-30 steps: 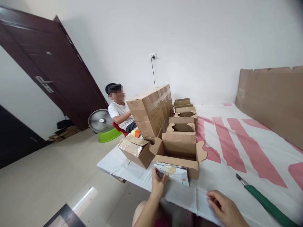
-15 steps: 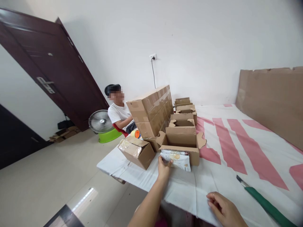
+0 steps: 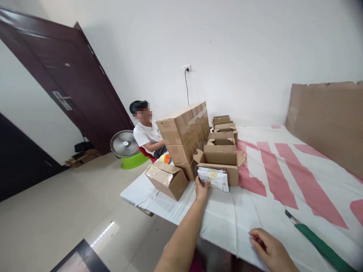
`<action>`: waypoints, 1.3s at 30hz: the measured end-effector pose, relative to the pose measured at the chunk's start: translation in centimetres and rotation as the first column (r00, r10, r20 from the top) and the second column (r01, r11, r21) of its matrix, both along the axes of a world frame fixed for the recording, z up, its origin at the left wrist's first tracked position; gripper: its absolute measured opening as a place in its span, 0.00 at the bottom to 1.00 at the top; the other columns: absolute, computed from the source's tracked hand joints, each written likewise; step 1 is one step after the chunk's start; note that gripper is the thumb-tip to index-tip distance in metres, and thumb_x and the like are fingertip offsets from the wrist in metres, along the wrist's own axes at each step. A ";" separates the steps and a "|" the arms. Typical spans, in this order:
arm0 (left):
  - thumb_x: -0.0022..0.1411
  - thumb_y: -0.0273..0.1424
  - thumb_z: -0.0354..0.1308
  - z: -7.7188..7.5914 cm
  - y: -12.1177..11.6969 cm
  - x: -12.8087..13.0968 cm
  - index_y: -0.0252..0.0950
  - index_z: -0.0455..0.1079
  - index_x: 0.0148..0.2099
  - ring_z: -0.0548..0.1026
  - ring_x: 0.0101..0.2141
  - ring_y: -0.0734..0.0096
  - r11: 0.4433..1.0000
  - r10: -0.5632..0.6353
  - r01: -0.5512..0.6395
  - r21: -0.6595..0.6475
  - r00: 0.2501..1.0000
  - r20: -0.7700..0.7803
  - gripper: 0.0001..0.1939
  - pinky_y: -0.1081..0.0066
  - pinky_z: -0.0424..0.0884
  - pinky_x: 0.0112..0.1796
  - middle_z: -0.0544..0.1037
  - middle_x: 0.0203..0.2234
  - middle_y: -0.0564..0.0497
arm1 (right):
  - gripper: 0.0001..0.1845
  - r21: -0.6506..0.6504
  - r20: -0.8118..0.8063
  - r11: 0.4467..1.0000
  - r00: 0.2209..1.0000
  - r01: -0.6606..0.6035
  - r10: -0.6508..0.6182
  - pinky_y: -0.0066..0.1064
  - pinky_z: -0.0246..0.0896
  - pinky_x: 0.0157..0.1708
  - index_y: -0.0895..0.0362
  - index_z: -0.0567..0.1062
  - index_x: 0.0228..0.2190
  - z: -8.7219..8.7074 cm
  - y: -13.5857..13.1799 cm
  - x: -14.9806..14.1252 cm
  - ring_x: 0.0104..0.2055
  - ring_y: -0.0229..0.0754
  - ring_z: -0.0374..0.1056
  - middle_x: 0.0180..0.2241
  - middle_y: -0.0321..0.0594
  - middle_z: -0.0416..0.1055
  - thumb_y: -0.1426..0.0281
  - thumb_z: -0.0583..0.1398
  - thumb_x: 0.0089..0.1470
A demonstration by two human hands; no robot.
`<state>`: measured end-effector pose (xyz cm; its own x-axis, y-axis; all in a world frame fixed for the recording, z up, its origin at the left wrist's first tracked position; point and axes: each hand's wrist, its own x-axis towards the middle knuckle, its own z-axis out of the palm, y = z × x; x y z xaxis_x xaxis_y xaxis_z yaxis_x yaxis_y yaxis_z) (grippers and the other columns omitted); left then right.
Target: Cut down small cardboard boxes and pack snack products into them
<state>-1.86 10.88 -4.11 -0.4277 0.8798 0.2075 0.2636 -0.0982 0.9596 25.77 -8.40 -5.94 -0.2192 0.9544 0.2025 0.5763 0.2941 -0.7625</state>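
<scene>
White wall behind, cloth-covered surface under both hands. From where I stand, the left hand is closed around the left end of a pale printed packet, just in front of an open box; whether those two touch, I cannot tell. Left of that hand sits a taped carton; beyond it, a stack of cartons. Nearer the edge, the right hand is loosely half open, holding nothing I can see, a green-handled knife beside it. Positioning the packet at the box seems the step underway; the next move would call for a firm pinch and care around the box's near side
</scene>
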 end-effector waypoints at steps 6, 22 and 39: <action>0.55 0.39 0.62 0.7 -2.3 0.0 0.30 0.50 0.65 0.54 0.67 0.46 0.999 -0.004 -0.004 -0.036 0.978 -0.208 0.41 0.51 0.51 0.64 0.57 0.65 0.29 | 0.17 -0.012 0.017 1.000 1.000 -0.013 0.013 0.31 0.70 0.37 0.53 0.76 0.38 0.2 0.0 0.2 0.33 0.42 0.74 0.33 0.39 0.78 0.55 0.53 0.60; 0.61 0.47 0.56 15.2 -4.9 -18.6 0.42 0.65 0.61 0.47 0.67 0.37 0.921 0.067 -0.361 -0.146 0.516 -0.854 0.29 0.41 0.48 0.62 0.60 0.66 0.42 | 0.17 -0.016 0.007 1.000 1.000 -0.009 0.009 0.32 0.70 0.35 0.52 0.76 0.36 0.8 -0.2 0.2 0.33 0.43 0.74 0.33 0.39 0.78 0.55 0.54 0.58; 0.61 0.46 0.55 11.9 -8.8 -23.0 0.38 0.60 0.64 0.55 0.66 0.51 0.931 -0.118 -0.231 -0.284 0.543 -0.832 0.32 0.51 0.49 0.65 0.63 0.63 0.39 | 0.24 -0.055 0.076 0.997 0.995 -0.058 0.062 0.39 0.69 0.48 0.53 0.73 0.50 2.8 1.8 -3.1 0.48 0.48 0.72 0.53 0.46 0.71 0.57 0.58 0.53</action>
